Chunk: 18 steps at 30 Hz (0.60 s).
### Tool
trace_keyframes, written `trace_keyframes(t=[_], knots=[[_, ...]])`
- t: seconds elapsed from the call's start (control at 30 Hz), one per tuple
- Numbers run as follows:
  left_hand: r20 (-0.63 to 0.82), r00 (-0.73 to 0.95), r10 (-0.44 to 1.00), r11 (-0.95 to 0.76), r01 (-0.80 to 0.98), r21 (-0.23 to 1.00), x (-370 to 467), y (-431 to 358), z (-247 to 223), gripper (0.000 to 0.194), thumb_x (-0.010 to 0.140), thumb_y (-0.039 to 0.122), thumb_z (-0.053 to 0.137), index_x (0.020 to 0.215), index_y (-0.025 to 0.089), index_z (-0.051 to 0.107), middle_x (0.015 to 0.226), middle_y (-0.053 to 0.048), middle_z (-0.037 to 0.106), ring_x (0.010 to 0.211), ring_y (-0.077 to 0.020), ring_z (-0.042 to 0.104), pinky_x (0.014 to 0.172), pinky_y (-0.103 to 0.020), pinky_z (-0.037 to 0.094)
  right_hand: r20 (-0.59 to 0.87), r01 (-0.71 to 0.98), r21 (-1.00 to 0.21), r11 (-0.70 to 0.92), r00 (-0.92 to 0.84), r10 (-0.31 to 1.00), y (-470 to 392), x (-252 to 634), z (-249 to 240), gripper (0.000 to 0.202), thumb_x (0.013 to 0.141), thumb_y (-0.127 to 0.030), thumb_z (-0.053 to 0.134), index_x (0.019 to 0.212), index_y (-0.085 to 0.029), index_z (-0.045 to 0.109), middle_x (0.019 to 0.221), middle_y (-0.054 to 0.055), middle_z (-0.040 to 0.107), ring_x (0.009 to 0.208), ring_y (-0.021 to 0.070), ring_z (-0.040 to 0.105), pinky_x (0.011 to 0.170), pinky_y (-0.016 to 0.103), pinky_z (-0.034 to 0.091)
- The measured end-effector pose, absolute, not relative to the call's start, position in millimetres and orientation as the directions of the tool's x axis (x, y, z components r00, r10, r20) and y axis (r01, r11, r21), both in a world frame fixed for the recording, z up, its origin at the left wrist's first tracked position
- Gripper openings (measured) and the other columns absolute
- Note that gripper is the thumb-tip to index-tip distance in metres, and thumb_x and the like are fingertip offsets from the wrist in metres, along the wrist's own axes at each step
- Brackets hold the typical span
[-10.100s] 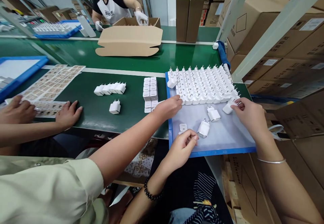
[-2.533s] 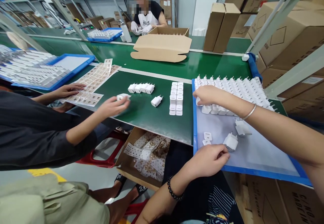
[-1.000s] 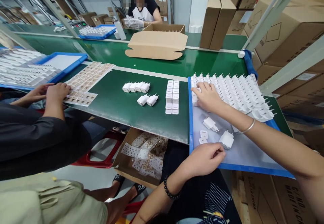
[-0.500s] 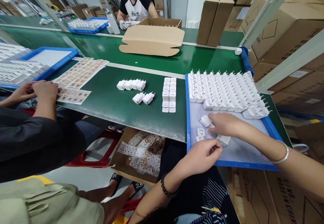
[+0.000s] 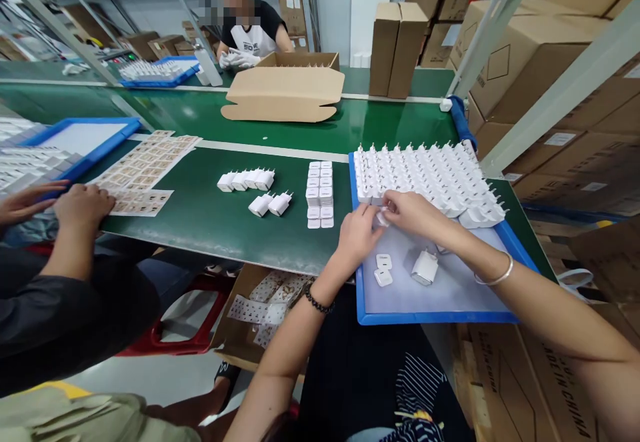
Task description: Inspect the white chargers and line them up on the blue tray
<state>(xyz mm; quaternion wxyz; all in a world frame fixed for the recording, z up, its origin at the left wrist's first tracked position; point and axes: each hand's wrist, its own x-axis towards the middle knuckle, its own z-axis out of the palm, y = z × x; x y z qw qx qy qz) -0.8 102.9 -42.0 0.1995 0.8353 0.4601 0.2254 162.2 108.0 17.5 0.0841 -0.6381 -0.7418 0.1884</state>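
My left hand (image 5: 357,234) and my right hand (image 5: 407,214) meet over the left part of a blue-rimmed tray (image 5: 435,317). Their fingertips are closed around a small white plug charger (image 5: 383,218), mostly hidden by the fingers. Another white charger (image 5: 425,267) lies on the tray floor below my right wrist. Two small white square caps (image 5: 383,262) lie to its left. Dense rows of white chargers (image 5: 420,169), pins up, fill the tray's far side.
Left of the tray are stacks of white caps (image 5: 320,192) and several loose chargers (image 5: 260,203). Further left, a neighbour's hands (image 5: 83,209) rest by sticker sheets (image 5: 145,169). Across the table, a gloved person sits behind an open carton (image 5: 285,89). A metal post (image 5: 565,82) slants at right.
My right hand has carried a charger from mid-tray up and left. My left hand has moved up to meet it. The view has shifted slightly.
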Motion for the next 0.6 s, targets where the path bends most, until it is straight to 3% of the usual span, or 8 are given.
trace_keyframes(t=[0.1,0.2,0.33,0.4,0.47,0.5,0.53,0.6], knots=[[0.148,0.465,0.873,-0.471,0.724,0.505,8,125,-37,0.022,0.092,0.016,0.057,0.114,0.018,0.058,0.119,-0.009,0.064,0.104,-0.0238,0.065,0.088,-0.034,0.050,-0.078,0.894,-0.412,0.177,-0.228,0.971,105,161,22,0.029,0.089,-0.014,0.055,0.117,-0.017,0.064,0.104,0.010,0.075,0.094,0.0260,0.069,0.076,0.032,0.047],[0.142,0.440,0.886,-0.450,0.750,0.485,14,135,-35,0.016,0.094,0.014,0.053,0.109,0.018,0.057,0.118,-0.009,0.066,0.104,-0.0229,0.065,0.085,-0.032,0.050,-0.056,0.823,-0.498,0.274,-0.345,0.937,81,176,28,0.040,0.092,-0.023,0.058,0.131,-0.023,0.060,0.124,0.009,0.069,0.107,0.0261,0.066,0.087,0.035,0.050],[0.113,0.409,0.906,-0.412,0.784,0.464,20,138,-37,0.013,0.094,0.015,0.054,0.107,0.017,0.054,0.113,-0.012,0.068,0.100,-0.0257,0.067,0.078,-0.033,0.049,-0.061,0.746,-0.620,0.242,-0.354,0.933,36,221,32,0.039,0.095,-0.039,0.054,0.129,-0.025,0.063,0.121,0.009,0.070,0.100,0.0265,0.068,0.088,0.041,0.054],[0.097,0.407,0.908,-0.404,0.793,0.456,21,138,-38,0.015,0.093,0.015,0.055,0.108,0.017,0.054,0.112,-0.012,0.069,0.098,-0.0263,0.067,0.076,-0.033,0.048,-0.029,0.770,-0.623,0.137,-0.198,0.980,20,249,28,0.039,0.093,-0.047,0.054,0.124,-0.026,0.066,0.123,0.010,0.070,0.097,0.0276,0.069,0.084,0.042,0.055],[0.088,0.411,0.907,-0.404,0.797,0.448,22,138,-37,0.016,0.093,0.015,0.055,0.109,0.018,0.054,0.112,-0.012,0.070,0.098,-0.0265,0.068,0.076,-0.033,0.048,0.088,0.833,-0.544,-0.098,0.173,0.981,11,275,19,0.043,0.089,-0.053,0.057,0.119,-0.023,0.067,0.109,0.012,0.073,0.087,0.0299,0.069,0.077,0.044,0.054],[0.086,0.414,0.906,-0.407,0.798,0.445,21,138,-37,0.017,0.093,0.015,0.055,0.109,0.018,0.054,0.112,-0.012,0.070,0.099,-0.0266,0.068,0.077,-0.033,0.048,0.176,0.851,-0.471,-0.232,0.348,0.921,10,287,14,0.047,0.088,-0.055,0.058,0.118,-0.020,0.066,0.108,0.015,0.071,0.087,0.0326,0.068,0.076,0.047,0.053],[0.086,0.417,0.905,-0.410,0.798,0.441,21,138,-36,0.018,0.092,0.015,0.055,0.110,0.018,0.054,0.112,-0.011,0.070,0.100,-0.0268,0.068,0.077,-0.033,0.048,0.237,0.854,-0.403,-0.330,0.446,0.863,10,297,7,0.051,0.087,-0.056,0.058,0.119,-0.017,0.064,0.112,0.019,0.069,0.094,0.0370,0.066,0.078,0.050,0.052],[0.087,0.419,0.904,-0.413,0.800,0.435,21,137,-35,0.019,0.092,0.016,0.055,0.111,0.019,0.054,0.111,-0.012,0.071,0.100,-0.0272,0.068,0.077,-0.033,0.049,0.226,0.874,-0.325,-0.360,0.442,0.868,13,308,-5,0.049,0.090,-0.053,0.054,0.120,-0.015,0.062,0.119,0.024,0.064,0.104,0.0403,0.062,0.082,0.051,0.050]])
